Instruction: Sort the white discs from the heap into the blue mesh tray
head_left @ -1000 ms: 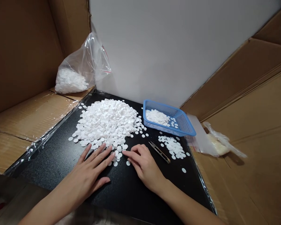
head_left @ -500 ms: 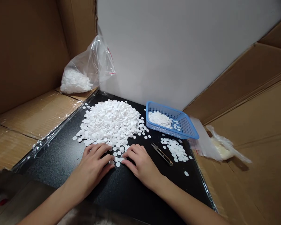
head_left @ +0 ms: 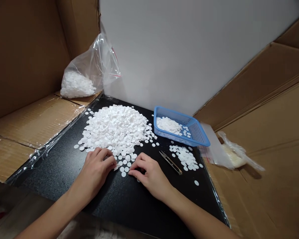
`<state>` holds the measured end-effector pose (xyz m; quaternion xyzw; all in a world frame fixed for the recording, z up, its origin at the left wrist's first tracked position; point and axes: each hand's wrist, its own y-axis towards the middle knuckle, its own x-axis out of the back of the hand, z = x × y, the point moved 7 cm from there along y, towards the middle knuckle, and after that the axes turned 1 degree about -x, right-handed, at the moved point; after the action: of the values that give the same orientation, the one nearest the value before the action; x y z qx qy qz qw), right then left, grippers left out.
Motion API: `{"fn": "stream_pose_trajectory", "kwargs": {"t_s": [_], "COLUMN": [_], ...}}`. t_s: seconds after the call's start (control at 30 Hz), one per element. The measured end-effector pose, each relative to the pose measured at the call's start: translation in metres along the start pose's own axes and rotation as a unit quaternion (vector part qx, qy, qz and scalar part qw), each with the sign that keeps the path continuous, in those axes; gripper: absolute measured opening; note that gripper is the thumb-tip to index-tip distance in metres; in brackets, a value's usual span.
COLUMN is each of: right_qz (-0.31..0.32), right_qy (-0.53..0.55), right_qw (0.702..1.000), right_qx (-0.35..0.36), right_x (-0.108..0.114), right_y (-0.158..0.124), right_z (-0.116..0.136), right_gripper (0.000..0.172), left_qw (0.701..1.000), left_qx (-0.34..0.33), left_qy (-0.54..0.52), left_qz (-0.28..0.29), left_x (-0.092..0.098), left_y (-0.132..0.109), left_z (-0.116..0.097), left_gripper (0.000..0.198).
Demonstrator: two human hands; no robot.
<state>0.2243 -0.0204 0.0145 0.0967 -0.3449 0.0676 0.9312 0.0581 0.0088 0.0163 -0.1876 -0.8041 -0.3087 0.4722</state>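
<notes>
A large heap of small white round discs [head_left: 117, 127] lies on the black tabletop, with loose discs spilling toward me between my hands. My left hand [head_left: 97, 167] is closed at the heap's near edge, its thumb and index finger pinched at a white disc [head_left: 116, 167] that is partly hidden. To the right of the loose discs, my right hand [head_left: 150, 172] has thumb and index fingertips drawn together beside them. What those fingertips hold, if anything, is hidden. One disc [head_left: 138, 180] shows beneath the right thumb.
A blue basket [head_left: 206, 141] holding white discs stands at the back right. Thread snips [head_left: 171, 163] lie near a smaller disc group [head_left: 186, 157]. A clear bag of discs [head_left: 77, 84] sits on cardboard at left; another plastic bag [head_left: 235, 157] is at right.
My left fingers have curled in and closed at the disc. The right thumb and index finger have come closer together. The view has shifted slightly.
</notes>
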Motion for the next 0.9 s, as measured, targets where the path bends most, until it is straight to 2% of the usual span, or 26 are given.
{"fn": "stream_pose_trajectory", "kwargs": {"t_s": [0.13, 0.27, 0.37, 0.47, 0.7, 0.9], "right_qz": [-0.014, 0.041, 0.084, 0.072, 0.044, 0.078], "right_qy": [0.058, 0.095, 0.044, -0.026, -0.07, -0.069], "right_qw": [0.998, 0.99, 0.994, 0.997, 0.996, 0.995], "right_qx": [-0.035, -0.1, -0.055, -0.007, -0.019, 0.002], "right_x": [0.014, 0.015, 0.007, 0.003, 0.008, 0.005], "right_y": [0.002, -0.003, -0.006, -0.007, -0.003, -0.005], "right_z": [-0.008, -0.016, -0.007, -0.001, -0.007, -0.002], "right_gripper": [0.012, 0.014, 0.018, 0.018, 0.016, 0.019], "left_qw": [1.0, 1.0, 1.0, 1.0, 1.0, 1.0], "left_qx": [-0.003, -0.004, -0.008, -0.003, 0.005, 0.019], "left_qy": [-0.011, -0.022, -0.024, -0.023, -0.018, -0.021], "left_qz": [-0.002, -0.011, -0.01, -0.007, 0.0, -0.002], "left_x": [0.003, 0.005, 0.003, 0.001, 0.0, -0.001], "left_y": [-0.002, -0.007, -0.01, -0.011, -0.007, -0.001], "left_z": [-0.003, -0.007, -0.011, -0.011, -0.007, -0.004], "left_gripper": [0.021, 0.02, 0.015, 0.012, 0.011, 0.02]}}
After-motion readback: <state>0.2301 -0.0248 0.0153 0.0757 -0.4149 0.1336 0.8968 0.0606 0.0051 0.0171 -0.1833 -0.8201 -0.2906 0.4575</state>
